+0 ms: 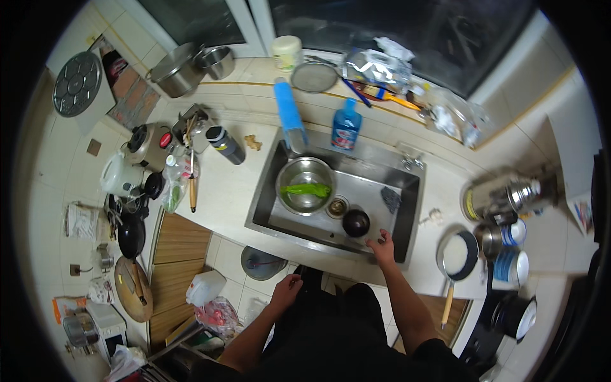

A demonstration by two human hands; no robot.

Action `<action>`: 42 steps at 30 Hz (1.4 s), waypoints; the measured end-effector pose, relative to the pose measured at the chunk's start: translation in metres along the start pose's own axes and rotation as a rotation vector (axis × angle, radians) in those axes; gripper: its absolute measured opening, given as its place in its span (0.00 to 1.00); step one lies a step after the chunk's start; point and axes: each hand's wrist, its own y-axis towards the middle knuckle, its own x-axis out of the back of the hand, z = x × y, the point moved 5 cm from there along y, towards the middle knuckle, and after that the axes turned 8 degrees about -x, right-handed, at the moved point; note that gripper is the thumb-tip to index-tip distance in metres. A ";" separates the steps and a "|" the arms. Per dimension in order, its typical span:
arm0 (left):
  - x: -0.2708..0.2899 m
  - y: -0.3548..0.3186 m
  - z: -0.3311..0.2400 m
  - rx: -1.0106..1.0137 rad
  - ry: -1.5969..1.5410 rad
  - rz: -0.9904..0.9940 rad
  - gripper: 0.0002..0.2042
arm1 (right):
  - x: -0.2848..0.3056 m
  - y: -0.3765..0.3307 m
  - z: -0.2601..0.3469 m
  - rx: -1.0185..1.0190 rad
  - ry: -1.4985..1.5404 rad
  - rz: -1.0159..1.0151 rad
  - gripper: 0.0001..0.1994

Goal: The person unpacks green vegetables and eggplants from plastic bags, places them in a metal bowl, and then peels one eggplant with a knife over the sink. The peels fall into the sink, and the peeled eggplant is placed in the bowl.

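Observation:
In the steel sink (407,219), a dark, glossy, round thing (356,223), perhaps a round eggplant, lies right of the drain. My right hand (382,247) hovers by the sink's front edge, just right of it, fingers apart and nothing held. Left of the drain, a steel bowl (287,202) with what looks like water holds a long green pepper (307,190). My left hand (286,290) hangs below the counter, near my thigh; its fingers are loosely bent and nothing shows in them. A dark grey scouring cloth or pad (390,200) lies at the sink's right side.
Behind the sink stand a blue bottle (346,124) and the faucet (412,159). A dark tumbler (226,145) and a ginger piece (253,142) are on the left counter. To the right sits a frying pan (470,254), its handle over the counter's front. A bin (261,262) stands below.

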 end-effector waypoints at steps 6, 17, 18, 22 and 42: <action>0.057 0.011 -0.011 0.052 -0.021 -0.114 0.18 | -0.062 0.070 0.005 -0.095 -0.351 0.107 0.59; 0.031 -0.181 0.122 0.513 -0.425 -0.635 0.16 | -0.085 0.094 0.009 0.029 -0.279 0.063 0.59; 0.024 -0.186 0.118 0.546 -0.472 -0.660 0.16 | -0.081 0.097 0.006 0.018 -0.251 0.062 0.58; 0.030 -0.153 0.098 0.446 -0.487 -0.657 0.16 | -0.079 0.086 0.002 -0.149 -0.145 0.054 0.52; 0.439 0.336 -0.052 -0.021 -1.135 -1.055 0.14 | -0.156 -0.172 0.169 -0.337 0.610 0.917 0.54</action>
